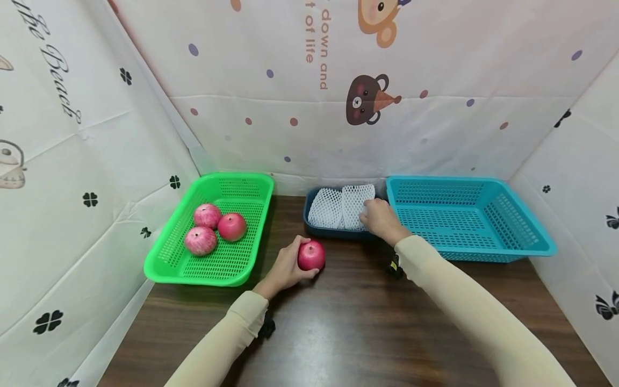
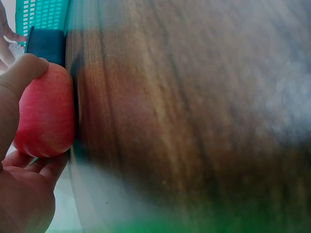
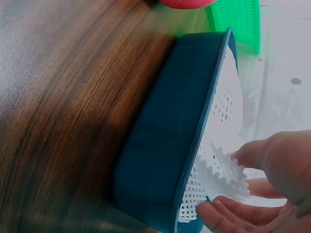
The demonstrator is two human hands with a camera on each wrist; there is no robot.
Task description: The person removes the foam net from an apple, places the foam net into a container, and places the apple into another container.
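Note:
A red apple (image 1: pixel 311 255) stands on the wooden table, and my left hand (image 1: pixel 287 264) grips it from the left. In the left wrist view, the thumb lies over one side of the apple (image 2: pixel 46 111) and the fingers curl around the other. White foam fruit nets (image 1: pixel 326 208) lie side by side in a dark blue tray (image 1: pixel 333 233). My right hand (image 1: pixel 382 219) reaches over the tray's right end. In the right wrist view, its thumb and fingers pinch the scalloped end of a foam net (image 3: pixel 226 170).
At the left, a green basket (image 1: pixel 217 280) contains several apples (image 1: pixel 200 240). A light blue basket (image 1: pixel 483 250) stands at the right, close beside the dark tray. Printed white cloth (image 1: pixel 290 145) hangs behind and along both sides of the table (image 1: pixel 348 322).

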